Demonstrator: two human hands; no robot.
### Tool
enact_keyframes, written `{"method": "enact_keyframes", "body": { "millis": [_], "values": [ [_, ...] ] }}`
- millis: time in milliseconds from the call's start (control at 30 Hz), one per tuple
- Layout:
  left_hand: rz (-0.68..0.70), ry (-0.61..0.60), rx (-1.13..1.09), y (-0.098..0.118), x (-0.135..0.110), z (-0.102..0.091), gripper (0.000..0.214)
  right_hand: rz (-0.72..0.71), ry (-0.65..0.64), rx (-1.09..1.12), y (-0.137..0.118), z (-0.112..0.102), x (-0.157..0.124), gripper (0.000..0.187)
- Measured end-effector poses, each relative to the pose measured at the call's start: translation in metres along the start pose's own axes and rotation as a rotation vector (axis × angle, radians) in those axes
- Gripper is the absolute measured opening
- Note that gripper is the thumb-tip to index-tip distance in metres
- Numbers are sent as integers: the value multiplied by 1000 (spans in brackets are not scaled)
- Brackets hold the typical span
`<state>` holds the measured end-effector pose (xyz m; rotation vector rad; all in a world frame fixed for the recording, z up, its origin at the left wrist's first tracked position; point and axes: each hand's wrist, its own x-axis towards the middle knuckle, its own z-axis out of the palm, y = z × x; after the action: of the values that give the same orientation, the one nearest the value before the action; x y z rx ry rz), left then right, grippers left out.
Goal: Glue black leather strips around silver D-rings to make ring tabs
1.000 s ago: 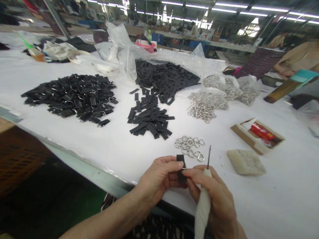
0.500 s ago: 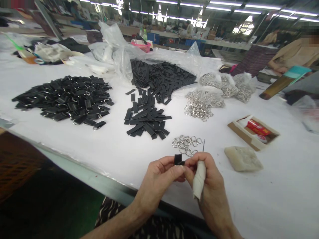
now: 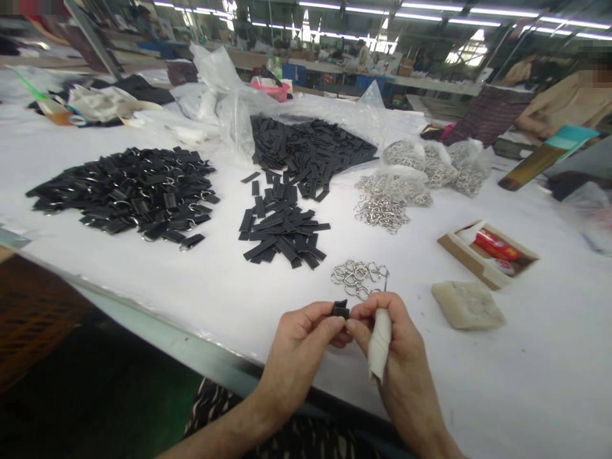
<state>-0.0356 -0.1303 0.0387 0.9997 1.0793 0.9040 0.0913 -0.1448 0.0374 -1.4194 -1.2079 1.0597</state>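
Note:
My left hand (image 3: 303,344) pinches a short black strap piece (image 3: 341,310), which is folded over with its ends upward. My right hand (image 3: 399,350) is closed round a thin metal-pointed tool with a pale wrapped handle (image 3: 379,347); its tip points away from me. The right thumb and forefinger meet close beside the strap piece. Whether a ring sits in the fold is hidden by the fingers. Just beyond my hands lie several loose metal D-rings (image 3: 356,274). Farther off is a small heap of flat black strips (image 3: 287,233).
At left lies a pile of black straps with rings (image 3: 138,191). A larger strip heap (image 3: 310,150) spills from a plastic bag. Bagged rings (image 3: 401,188), an open carton (image 3: 488,255) and a waxy pale block (image 3: 468,306) are at right. A person (image 3: 564,105) sits beyond.
The black strap piece has folded over, its ends now closer together. My right hand and the tool have shifted slightly left.

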Motion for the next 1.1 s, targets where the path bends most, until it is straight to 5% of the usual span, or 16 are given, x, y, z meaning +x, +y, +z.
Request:
{"method": "enact_keyframes", "body": {
  "millis": [433,633,800,1100],
  "values": [
    [1,24,152,-1,0,-2,21,-83,9,-112,2,2,2,6],
    [117,91,386,5,2,-5,19,-105,6,-146,1,1,6,8],
    [-77,-61,62,3,3,-1,20,-80,6,-102,-4,1,7,9],
    [-89,-53,-50,1,6,-2,16,-15,-34,-55,-1,0,9,9]
  ]
}}
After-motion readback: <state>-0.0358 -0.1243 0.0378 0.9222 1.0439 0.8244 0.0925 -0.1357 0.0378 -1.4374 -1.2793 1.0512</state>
